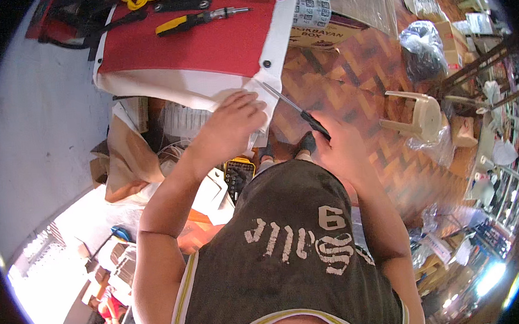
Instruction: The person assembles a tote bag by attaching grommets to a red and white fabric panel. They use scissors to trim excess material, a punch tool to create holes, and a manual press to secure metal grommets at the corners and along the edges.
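A red panel [199, 44] with a white fabric border [166, 87] lies ahead of me on a raised surface, and a dark snap button [267, 63] sits near its closest right corner. My left hand [236, 119] has its fingers curled over the near white edge, gripping the fabric. In my right hand [337, 142] is a slim tool with a black handle [315, 125] and a long silver shaft. Its tip meets the white corner just below the snap; its exact kind does not show. A yellow-and-black ratchet screwdriver [194, 20] rests on the red panel.
A cardboard box [323, 36] stands beyond the panel on the wood-pattern floor [349, 73]. To the right are a beige plastic stool [417, 117] and a clear plastic bag [422, 48]. A bit set in a yellow case [238, 176] lies below my left forearm. A grey wall [37, 128] borders the left.
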`<state>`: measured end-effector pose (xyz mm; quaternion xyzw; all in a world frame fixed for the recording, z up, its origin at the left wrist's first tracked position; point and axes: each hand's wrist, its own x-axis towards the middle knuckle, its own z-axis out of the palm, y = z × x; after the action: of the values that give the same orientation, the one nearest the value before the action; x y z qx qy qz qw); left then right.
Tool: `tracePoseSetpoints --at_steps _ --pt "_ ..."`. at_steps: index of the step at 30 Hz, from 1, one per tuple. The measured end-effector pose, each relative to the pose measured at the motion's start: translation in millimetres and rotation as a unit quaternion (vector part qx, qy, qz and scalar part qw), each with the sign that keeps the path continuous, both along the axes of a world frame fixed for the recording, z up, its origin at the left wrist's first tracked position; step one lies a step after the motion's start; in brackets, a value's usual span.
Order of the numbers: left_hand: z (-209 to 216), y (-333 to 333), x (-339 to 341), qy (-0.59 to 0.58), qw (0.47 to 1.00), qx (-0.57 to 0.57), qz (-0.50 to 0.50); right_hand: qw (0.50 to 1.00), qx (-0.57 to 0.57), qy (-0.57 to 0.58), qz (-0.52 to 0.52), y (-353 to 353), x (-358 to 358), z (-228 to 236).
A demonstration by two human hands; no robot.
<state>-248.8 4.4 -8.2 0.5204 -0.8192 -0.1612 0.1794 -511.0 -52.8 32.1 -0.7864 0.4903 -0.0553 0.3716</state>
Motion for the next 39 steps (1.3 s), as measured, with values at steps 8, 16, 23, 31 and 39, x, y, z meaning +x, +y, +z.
tracePoseSetpoints --at_steps 8,16,23,31,39 --pt "-5 2 -15 -0.103 0.993 0.016 -0.055 0.967 -0.187 0.097 0.143 -8 33 29" --pt "-13 3 -7 -0.085 0.994 -0.044 -0.058 0.881 -0.252 0.328 0.23 -6 89 85" --pt "-11 10 -9 -0.038 0.996 -0.083 -0.023 0.899 -0.246 0.312 0.184 -2 91 103" --pt "-14 9 -4 -0.015 0.992 -0.111 0.051 0.971 -0.153 0.169 0.069 -2 62 93" --pt "-32 -8 6 -0.056 0.995 -0.065 0.044 0.995 -0.095 0.022 -0.032 6 8 50"
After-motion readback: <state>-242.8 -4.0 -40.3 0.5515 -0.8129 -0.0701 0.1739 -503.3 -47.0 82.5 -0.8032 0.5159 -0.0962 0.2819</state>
